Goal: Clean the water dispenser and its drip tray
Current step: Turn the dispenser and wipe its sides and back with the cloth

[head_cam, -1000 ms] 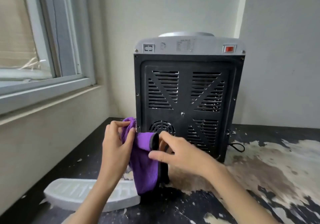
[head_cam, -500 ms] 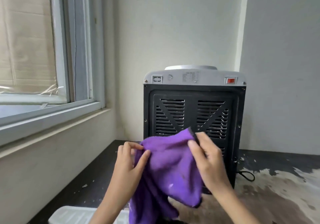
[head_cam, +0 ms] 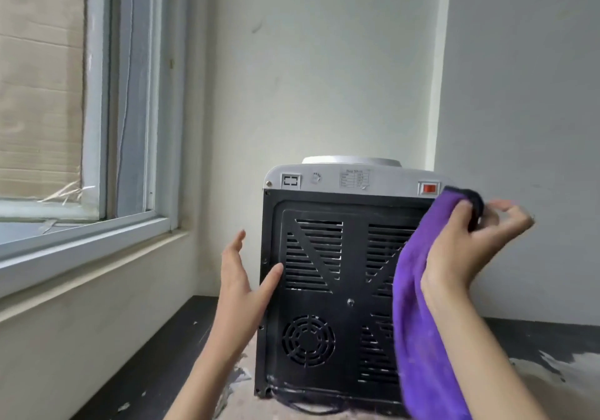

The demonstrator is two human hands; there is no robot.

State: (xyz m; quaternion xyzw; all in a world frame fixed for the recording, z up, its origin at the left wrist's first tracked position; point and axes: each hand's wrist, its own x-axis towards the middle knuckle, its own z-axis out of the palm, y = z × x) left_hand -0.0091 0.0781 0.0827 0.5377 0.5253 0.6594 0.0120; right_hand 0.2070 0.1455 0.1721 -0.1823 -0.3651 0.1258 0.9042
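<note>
The water dispenser point(head_cam: 337, 276) stands with its black vented back panel toward me and a grey top strip with a red switch. My right hand point(head_cam: 461, 250) grips a purple cloth point(head_cam: 418, 322) at the dispenser's upper right corner; the cloth hangs down over the panel's right side. My left hand point(head_cam: 242, 286) is open beside the dispenser's left edge, thumb touching the panel, fingers spread along the left side. The drip tray is out of view.
A window frame and sill point(head_cam: 97, 241) run along the left wall. Pale walls close in behind and to the right of the dispenser. The worn dark countertop point(head_cam: 156, 374) holds the dispenser, with a black cord point(head_cam: 305, 408) lying at its base.
My left hand let go of the cloth and moved to the dispenser's left edge. My right hand carried the cloth up and right to the top corner. The view has tilted upward.
</note>
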